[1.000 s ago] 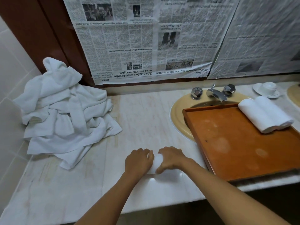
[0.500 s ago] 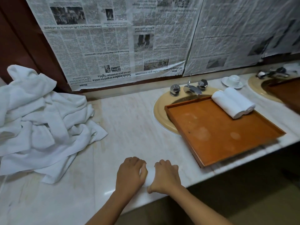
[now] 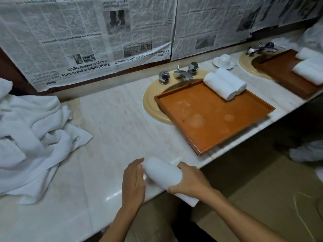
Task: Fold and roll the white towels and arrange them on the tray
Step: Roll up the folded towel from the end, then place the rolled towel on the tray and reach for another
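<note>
While the rolled towel (image 3: 161,173) sits at the near edge of the counter (image 3: 113,119), both hands are on it. The left hand (image 3: 133,182) has fairly straight fingers laid flat against the roll's left end, pressing rather than gripping. The right hand (image 3: 189,182) is curled round the right end and grasps it. A loose tail (image 3: 187,199) of the same towel hangs below the right hand, over the counter edge.

Step in hand, as I judge it: the roll is near done and is being squared up and tightened at the ends, and the tail is not yet tucked. Next move likely calls for wrapping or tucking that tail in, then lifting the roll without letting it slacken and carrying it forward and to the right of the right hand to the tray (image 3: 209,119). Two rolled towels (image 3: 224,83) already lie side by side and touching at the tray's far corner, well beyond the right hand. The new roll probably goes beside them, lined up the same way. Most of the tray floor is bare. A pile of loose towels (image 3: 35,137) lies well off to the left of the left hand, so plenty is left to do.

Writing: the newspaper (image 3: 87,41) on the wall, far ahead of both hands, hangs upside down. Readable headlines are "Sabah leaders urged to unite on 40 pct revenue rights" and "KK-Changchun sister-city talks gain momentum", plus a "Home" section tag. The body text is too small to read. No brand or label shows on the towels or the tray.
</note>
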Motion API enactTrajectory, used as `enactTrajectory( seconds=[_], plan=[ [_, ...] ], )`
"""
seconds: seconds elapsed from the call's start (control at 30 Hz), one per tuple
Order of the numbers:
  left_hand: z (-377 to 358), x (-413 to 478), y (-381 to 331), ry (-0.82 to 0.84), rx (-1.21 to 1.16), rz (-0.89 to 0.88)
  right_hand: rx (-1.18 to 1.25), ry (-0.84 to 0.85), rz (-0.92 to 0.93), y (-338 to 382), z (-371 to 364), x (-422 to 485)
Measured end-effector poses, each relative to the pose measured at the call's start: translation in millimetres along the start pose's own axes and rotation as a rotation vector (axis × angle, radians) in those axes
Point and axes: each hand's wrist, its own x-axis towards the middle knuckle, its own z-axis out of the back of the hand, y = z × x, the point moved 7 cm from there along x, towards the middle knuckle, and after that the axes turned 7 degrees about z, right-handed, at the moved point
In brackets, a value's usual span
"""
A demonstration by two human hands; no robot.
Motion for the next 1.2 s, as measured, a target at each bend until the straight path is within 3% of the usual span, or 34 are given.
enactTrajectory(
  seconds=[0.23,0.43,0.57,0.63,0.83,1.2],
  plan=[
    [-36,32,-4,0.022,0.354,0.017,0.410,-0.147,0.023,-37,109,20],
    [-102,91,-73,0.036,0.276,0.002,0.483,-0.228,-0.043,-106,190,86],
    [-148,132,-130,0.000,0.414,-0.124,0.553,-0.266,-0.114,-152,228,131],
    [-167,153,-145,-0.026,0.525,-0.098,0.574,-0.266,-0.128,-168,242,154],
    [-190,197,-154,-0.074,0.691,0.164,0.471,-0.270,-0.165,-185,274,215],
    [-193,215,-143,-0.125,0.827,0.151,0.166,-0.318,-0.065,-165,283,274]
  ],
)
